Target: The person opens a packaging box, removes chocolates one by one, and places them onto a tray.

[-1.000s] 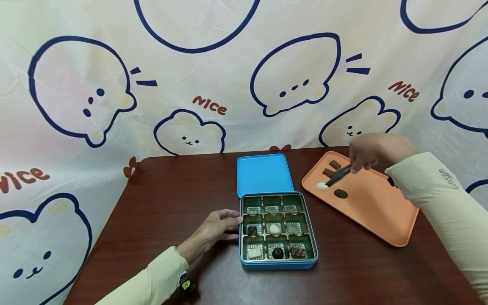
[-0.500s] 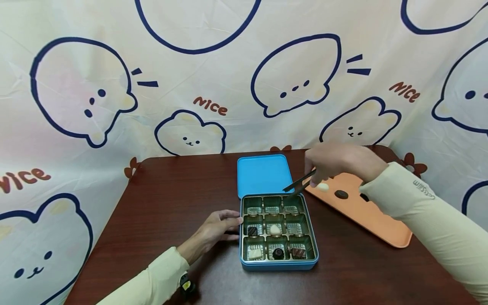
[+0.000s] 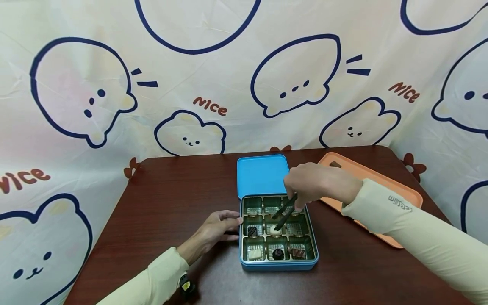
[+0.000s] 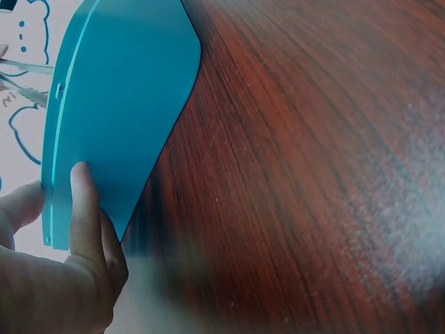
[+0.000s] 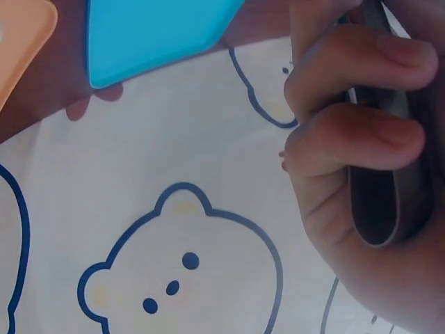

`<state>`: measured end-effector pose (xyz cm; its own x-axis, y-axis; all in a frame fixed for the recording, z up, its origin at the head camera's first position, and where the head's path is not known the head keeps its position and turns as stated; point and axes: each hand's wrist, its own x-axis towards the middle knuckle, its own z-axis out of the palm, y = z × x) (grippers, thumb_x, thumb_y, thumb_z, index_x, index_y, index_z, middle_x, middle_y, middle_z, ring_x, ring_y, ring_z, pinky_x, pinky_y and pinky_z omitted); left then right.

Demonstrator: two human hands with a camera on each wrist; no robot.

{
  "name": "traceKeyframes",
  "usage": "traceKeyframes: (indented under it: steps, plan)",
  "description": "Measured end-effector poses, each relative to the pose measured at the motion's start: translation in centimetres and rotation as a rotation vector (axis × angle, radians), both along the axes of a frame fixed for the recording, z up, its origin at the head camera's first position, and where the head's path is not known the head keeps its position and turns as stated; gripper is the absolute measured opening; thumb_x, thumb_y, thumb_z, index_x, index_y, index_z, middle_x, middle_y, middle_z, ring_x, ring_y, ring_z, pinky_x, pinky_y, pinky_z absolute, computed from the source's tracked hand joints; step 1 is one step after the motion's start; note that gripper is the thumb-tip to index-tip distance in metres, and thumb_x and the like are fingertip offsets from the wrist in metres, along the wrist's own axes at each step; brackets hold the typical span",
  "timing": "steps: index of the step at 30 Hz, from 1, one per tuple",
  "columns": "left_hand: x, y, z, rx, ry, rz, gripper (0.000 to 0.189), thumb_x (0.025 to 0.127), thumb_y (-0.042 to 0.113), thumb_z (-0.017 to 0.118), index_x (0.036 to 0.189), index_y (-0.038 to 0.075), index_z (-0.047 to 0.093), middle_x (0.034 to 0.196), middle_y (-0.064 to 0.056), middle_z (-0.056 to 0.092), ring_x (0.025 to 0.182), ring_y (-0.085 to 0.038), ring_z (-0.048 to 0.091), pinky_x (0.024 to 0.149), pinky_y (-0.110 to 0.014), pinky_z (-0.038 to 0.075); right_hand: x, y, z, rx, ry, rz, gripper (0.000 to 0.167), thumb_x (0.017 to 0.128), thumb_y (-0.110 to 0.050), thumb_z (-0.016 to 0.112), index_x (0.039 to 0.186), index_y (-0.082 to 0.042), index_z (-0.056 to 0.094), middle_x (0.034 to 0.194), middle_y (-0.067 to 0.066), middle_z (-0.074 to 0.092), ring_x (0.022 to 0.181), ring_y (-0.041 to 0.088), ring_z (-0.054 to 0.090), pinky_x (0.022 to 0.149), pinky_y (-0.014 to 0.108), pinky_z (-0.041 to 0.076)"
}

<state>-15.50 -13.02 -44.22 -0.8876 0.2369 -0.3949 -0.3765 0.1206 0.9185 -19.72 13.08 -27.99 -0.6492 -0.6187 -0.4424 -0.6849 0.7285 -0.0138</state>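
This looks like a small indoor nook closed in by hanging cloth (image 3: 236, 84); whether it belongs to a home, studio or workplace cannot be told. The pale, creased fabric runs from 9 o'clock through 12 to 3 o'clock, printed with outlined cartoon bears (image 3: 190, 135), brown flowers (image 3: 408, 160) and the word "Nice" (image 3: 210, 106) at 9, 11 and 2 o'clock. Towards 6 o'clock stands a reddish-brown, wood-grained desk (image 3: 183, 190) with rounded far corners, its surface catching a glare.

The brown surface (image 3: 183, 186) bears a blue tin (image 3: 279, 266) below the right grip (image 3: 316, 182), a blue lid (image 3: 262, 173) behind it and an orange tray (image 3: 360, 170) rightward.
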Motion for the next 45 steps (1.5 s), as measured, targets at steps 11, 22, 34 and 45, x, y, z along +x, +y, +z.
traceKeyframes:
  steps: [11,22,34,45]
  plan:
    - [-0.1,-0.2,-0.2,0.01,-0.002,-0.006,0.048,0.095,0.016,0.069,0.134,-0.006,0.052,0.117,-0.02,0.064,0.093,-0.022,0.067,0.08,-0.041,0.062,0.2,-1.1,-2.3,0.068,0.086,0.027,0.02,0.08,-0.031,0.085,0.092,-0.018,0.078,0.085,-0.006,0.07,0.069,0.009,0.06,0.061,0.025,0.054]
    - [-0.3,-0.1,-0.3,0.02,-0.006,-0.015,0.049,0.095,0.017,0.069,0.134,-0.006,0.052,0.118,-0.02,0.064,0.093,-0.022,0.068,0.081,-0.04,0.062,0.6,-1.9,-3.4,0.131,0.13,0.037,0.021,0.079,-0.034,0.086,0.085,-0.018,0.073,0.076,-0.008,0.064,0.068,0.009,0.059,0.06,0.026,0.054]
    - [-0.3,-0.1,-0.2,0.021,-0.007,-0.015,0.048,0.095,0.017,0.069,0.134,-0.006,0.052,0.118,-0.021,0.064,0.094,-0.023,0.068,0.081,-0.04,0.062,0.9,-1.7,-3.0,0.097,0.135,0.061,0.041,0.081,-0.03,0.084,0.057,-0.02,0.052,0.054,-0.009,0.034,0.051,0.008,0.033,0.045,0.022,0.027]
    - [-0.3,0.0,-0.3,0.009,-0.012,-0.008,0.048,0.094,0.017,0.07,0.133,-0.006,0.053,0.117,-0.019,0.064,0.093,-0.021,0.068,0.08,-0.04,0.062,0.8,-1.8,-3.1,0.099,0.106,0.027,0.024,0.079,-0.032,0.086,0.07,-0.02,0.067,0.059,-0.01,0.052,0.055,0.007,0.048,0.05,0.022,0.043]
